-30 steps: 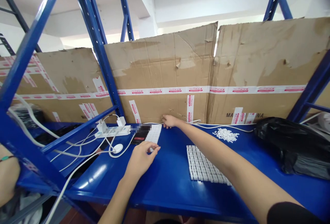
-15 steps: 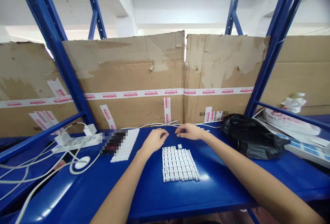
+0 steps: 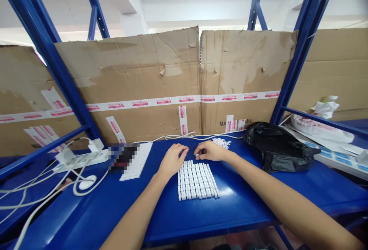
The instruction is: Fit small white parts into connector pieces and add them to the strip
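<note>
On the blue table, small white plastic pieces (image 3: 197, 181) stand packed in neat rows, forming a block with a stepped far edge. My right hand (image 3: 211, 151) is just beyond that far edge, its thumb and forefinger pinching one small white piece (image 3: 197, 155). Beside the block's far left corner is my left hand (image 3: 174, 157); its fingers are loosely curled, with a gap between thumb and forefinger and nothing visible in them. Behind my right hand lies a loose heap of small white pieces (image 3: 222, 142).
A black plastic bag (image 3: 276, 146) lies to the right. At left are another white sheet of rowed pieces (image 3: 143, 160), partly under a pixelated dark item, and a power strip (image 3: 82, 162) with cables. Cardboard (image 3: 143, 77) walls the back between blue rack posts.
The loose white piece beyond the block is now between my right hand's fingers. My right hand has come down and closed on it. The heap behind shows more. The view has shifted slightly.
</note>
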`<move>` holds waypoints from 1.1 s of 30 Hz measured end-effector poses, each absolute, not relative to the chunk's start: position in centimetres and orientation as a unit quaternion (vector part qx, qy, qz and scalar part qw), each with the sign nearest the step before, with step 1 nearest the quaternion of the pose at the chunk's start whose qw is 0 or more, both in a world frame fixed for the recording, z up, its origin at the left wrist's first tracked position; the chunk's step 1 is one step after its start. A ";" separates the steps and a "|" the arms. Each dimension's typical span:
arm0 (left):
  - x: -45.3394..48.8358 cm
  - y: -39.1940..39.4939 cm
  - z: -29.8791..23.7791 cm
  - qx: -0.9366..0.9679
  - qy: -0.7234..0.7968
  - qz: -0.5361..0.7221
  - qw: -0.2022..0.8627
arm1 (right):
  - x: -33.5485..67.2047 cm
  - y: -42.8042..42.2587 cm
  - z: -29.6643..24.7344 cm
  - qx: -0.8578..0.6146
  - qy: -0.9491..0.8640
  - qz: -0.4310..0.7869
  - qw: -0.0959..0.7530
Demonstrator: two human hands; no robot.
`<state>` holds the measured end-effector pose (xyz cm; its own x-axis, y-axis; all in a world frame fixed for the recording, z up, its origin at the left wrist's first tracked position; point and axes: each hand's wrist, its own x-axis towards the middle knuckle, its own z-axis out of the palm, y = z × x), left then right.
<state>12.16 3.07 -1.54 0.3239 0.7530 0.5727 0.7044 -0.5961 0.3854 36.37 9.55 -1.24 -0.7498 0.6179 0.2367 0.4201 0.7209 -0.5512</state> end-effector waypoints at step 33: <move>12.3 2.6 -1.1 0.421 0.330 0.527 0.661 | 32.4 6.2 -0.1 -0.246 -0.868 -0.122 0.414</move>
